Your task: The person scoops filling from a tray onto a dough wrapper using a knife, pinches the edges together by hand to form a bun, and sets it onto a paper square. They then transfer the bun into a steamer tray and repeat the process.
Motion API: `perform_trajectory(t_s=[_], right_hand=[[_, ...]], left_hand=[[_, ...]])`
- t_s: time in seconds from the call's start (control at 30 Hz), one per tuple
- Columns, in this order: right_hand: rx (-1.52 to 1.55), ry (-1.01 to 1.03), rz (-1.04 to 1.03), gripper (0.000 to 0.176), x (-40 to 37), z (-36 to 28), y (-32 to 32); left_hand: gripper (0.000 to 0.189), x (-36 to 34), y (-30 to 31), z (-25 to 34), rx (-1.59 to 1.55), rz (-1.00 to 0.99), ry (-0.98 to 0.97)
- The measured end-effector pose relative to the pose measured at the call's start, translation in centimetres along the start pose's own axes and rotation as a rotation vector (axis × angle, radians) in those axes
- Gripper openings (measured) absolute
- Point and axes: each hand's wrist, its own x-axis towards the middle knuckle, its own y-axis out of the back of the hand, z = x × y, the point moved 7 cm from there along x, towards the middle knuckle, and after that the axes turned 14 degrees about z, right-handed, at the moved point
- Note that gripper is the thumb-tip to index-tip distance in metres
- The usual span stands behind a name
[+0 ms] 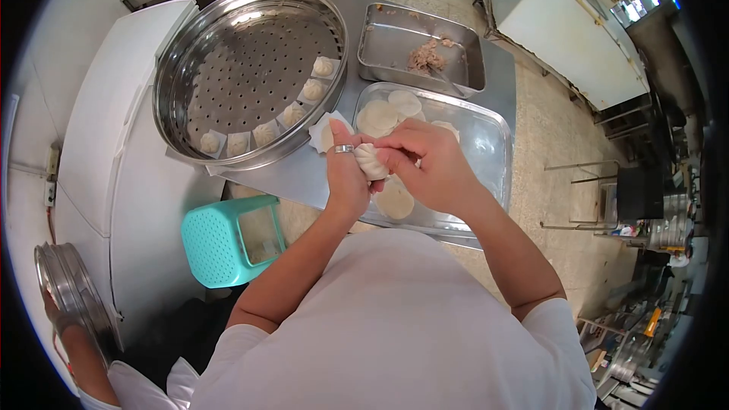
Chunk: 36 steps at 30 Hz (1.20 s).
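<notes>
A pleated white dumpling [371, 162] sits between my two hands. My left hand [349, 176], with a ring on one finger, is wrapped around its left side. The fingertips of my right hand [429, 163] pinch the dumpling's pleats from the right. Below and behind my hands, round dough wrappers [396, 199] lie on a shallow metal tray [492, 153]. A white paper square [319, 132] shows just behind my left hand. At the left, a large round perforated steamer [250, 68] holds several pleated dumplings on paper squares along its near right edge.
A deep metal pan [380, 38] with meat filling [427, 55] stands behind the tray. A turquoise stool [215, 247] is left of the metal table [296, 178]. At the lower left, another person's hand [62, 321] touches stacked round metal pans [85, 300].
</notes>
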Motion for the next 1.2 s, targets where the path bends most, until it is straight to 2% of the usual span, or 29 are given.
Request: perform_trajectory(t_s=[0.17, 0.27, 0.43, 0.57, 0.67, 0.87, 1.07, 1.17, 1.2], right_hand=[[-0.039, 0.125, 0.083, 0.014, -0.6, -0.2, -0.1], [-0.095, 0.222, 0.158, 0.008, -1.2, -0.2, -0.2], [-0.214, 0.247, 0.180, 0.006, -1.5, 0.1, -0.6], [-0.243, 0.251, 0.212, 0.008, -1.6, 0.2, -0.3], [-0.244, 0.203, 0.204, 0.006, -1.8, 0.8, -0.2], [0.045, -0.084, 0.142, 0.011, -2.0, 2.1, 0.2], [-0.040, -0.129, 0.100, 0.004, -2.7, 1.9, 0.3], [0.043, -0.217, 0.072, 0.019, -3.0, 1.0, 1.1], [-0.030, -0.078, 0.107, 0.023, -3.0, -0.2, 1.3]], left_hand=[[0.077, 0.2, -0.3, -0.6, 0.008, -0.004, 0.092], [0.076, 0.3, -0.5, -1.1, -0.020, -0.027, 0.139], [0.083, -0.7, -1.8, -0.7, -0.068, -0.081, 0.179], [0.084, -0.2, -2.1, -0.7, -0.018, -0.119, 0.136], [0.084, -0.1, -2.0, -1.0, 0.020, -0.141, 0.119], [0.080, 0.1, -1.5, -1.2, 0.101, -0.075, 0.140], [0.078, 0.0, -1.2, -2.3, 0.072, -0.048, 0.192], [0.080, 0.1, -1.5, -2.5, -0.039, -0.123, 0.277], [0.081, 0.0, -1.6, -2.7, -0.074, -0.157, 0.321]])
